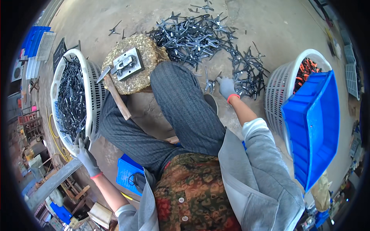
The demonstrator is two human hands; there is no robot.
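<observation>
Black clamps: heap (189,42) on floor at 12 o'clock, tail of loose ones running to 2 o'clock. Right hand (226,87), gloved, at 2 o'clock on the near edge of that tail, next to a single clamp (209,84); fingers partly curled, can't tell if they grasp anything. Left hand (87,156), gloved, at 8 o'clock by the near rim of the left basket (91,88), which is full of black parts; fingers bent, grip unclear.

Risks, my judgement: clamps look tangled, so pulling one could drag neighbours along; springy handles could pinch a glove; parts piled near the basket rim could spill if knocked. Hammer (117,97) at 10 o'clock, handle hanging past the speckled block (154,50), could tip if a knee or sleeve catches it. Metal plate (137,70) sits on that block.

Edges: right knee hems the near side of the heap; right basket (274,90) and leaning blue tub (323,123) limit reach toward 3 o'clock. Most room: floor at 1 o'clock, beyond the tail.
</observation>
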